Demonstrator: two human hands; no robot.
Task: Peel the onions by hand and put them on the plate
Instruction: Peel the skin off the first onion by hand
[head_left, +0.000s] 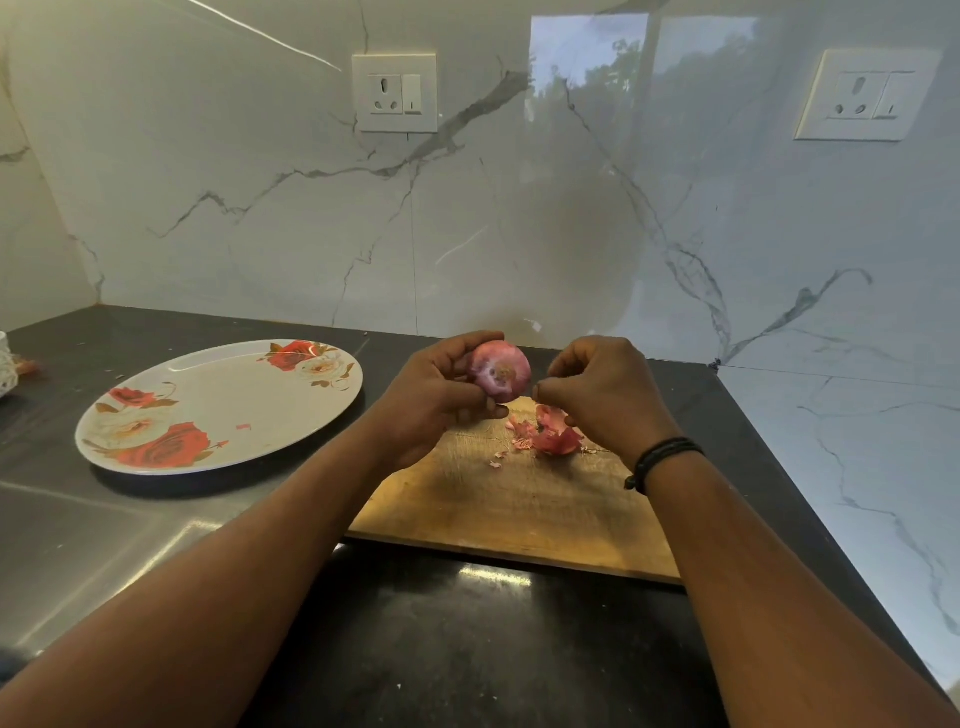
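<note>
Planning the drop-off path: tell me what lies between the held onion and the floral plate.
In the head view, only the left hand gripping the onion, then a bare strip of dark counter up to the plate rim.

The left hand wraps the far side of the onion, so whatever skin sits under those fingers is out of sight. The right hand has its fingertips bunched just beside the onion, and whether they pinch a scrap of peel is too small to tell. Part of the peel pile hides below those fingers (behind the knuckles, basically). A white object is cut off at the left edge, can't tell what it is.
</note>
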